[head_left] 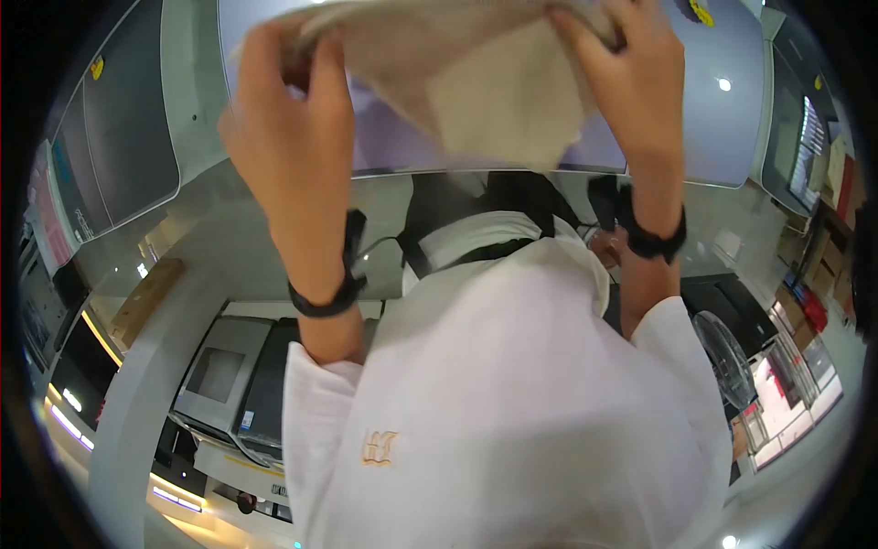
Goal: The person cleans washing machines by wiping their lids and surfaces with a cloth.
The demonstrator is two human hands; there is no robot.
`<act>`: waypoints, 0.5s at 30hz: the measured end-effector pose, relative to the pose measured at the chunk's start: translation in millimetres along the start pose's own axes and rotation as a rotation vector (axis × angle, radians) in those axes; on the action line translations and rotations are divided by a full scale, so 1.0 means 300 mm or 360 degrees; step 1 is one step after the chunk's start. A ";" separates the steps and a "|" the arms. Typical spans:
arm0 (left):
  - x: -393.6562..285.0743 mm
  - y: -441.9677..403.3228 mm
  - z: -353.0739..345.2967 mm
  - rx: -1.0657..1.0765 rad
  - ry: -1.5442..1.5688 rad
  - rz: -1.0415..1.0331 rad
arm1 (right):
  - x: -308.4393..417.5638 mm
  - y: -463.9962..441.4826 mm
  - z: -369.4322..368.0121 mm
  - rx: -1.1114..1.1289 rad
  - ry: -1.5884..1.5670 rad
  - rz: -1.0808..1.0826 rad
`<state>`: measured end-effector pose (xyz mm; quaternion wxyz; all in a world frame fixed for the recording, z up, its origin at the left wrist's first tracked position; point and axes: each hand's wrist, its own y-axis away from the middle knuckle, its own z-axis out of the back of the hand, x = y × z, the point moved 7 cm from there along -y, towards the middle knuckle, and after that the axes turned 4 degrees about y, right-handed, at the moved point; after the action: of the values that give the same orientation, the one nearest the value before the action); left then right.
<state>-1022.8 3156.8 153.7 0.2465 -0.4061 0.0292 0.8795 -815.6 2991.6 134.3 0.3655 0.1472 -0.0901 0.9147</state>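
Observation:
A beige cloth (494, 87) hangs between my two hands near the top of the view, slightly blurred. My left hand (293, 119) pinches its left upper corner, fingers closed on the fabric. At the other upper corner, my right hand (631, 82) grips the cloth between thumb and fingers. The cloth's lower edge droops in front of a glossy pale lilac surface (718, 128). Black bands circle both my wrists.
A dark-topped panel (123, 119) stands at the left. Lower left is a grey and black machine (219, 375). A brown box (146, 297) lies farther left. At the right are a round transparent object (722, 357) and cardboard boxes (823, 265).

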 end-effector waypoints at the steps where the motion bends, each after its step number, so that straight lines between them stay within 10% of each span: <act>1: 0.023 -0.049 0.001 -0.0108 0.0004 -0.0224 | 0.014 -0.003 0.000 -0.0280 0.0060 0.0028; 3: 0.045 -0.076 -0.012 -0.0087 0.0073 -0.0458 | 0.069 0.019 -0.037 -0.0679 0.0197 0.0106; 15: 0.199 0.249 -0.115 0.0808 -0.0419 -0.0810 | 0.133 0.427 -0.236 -0.0006 0.0061 0.0104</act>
<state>-1065.7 3107.0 76.1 0.5513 -0.2099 0.1125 0.7996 -946.4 2944.7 73.8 0.3374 0.1260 -0.0897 0.9286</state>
